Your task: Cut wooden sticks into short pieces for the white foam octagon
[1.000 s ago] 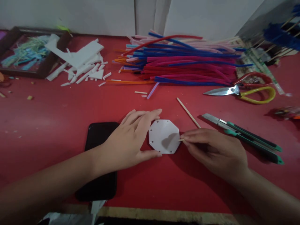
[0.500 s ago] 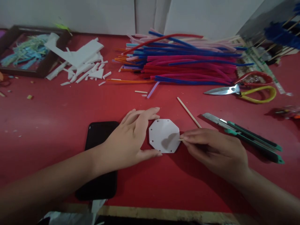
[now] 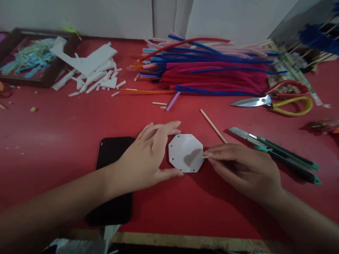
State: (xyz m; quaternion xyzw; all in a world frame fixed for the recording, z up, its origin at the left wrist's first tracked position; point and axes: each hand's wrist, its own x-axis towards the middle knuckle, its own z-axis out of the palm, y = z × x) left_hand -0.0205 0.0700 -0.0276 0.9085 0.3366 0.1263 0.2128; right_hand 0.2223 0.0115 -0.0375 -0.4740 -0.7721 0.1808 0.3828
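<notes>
On the red table [image 3: 159,215], a white octagonal plate [image 3: 182,148], perforated around its rim, sits at the centre of the clock; at nine o'clock the person's left hand [image 3: 144,155] spreads thumb and fingers along its edge, and whether they press on it cannot be told. From three o'clock the right hand [image 3: 247,169] pinches a thin stick [image 3: 204,157] between thumb and fingertips, its visible end at the plate's edge. A wooden rod [image 3: 213,125] lies between one and two o'clock, scissors [image 3: 267,101] at two, a black-and-green cutter [image 3: 291,153] at three beyond that hand, and a black phone [image 3: 113,150] at eight.
</notes>
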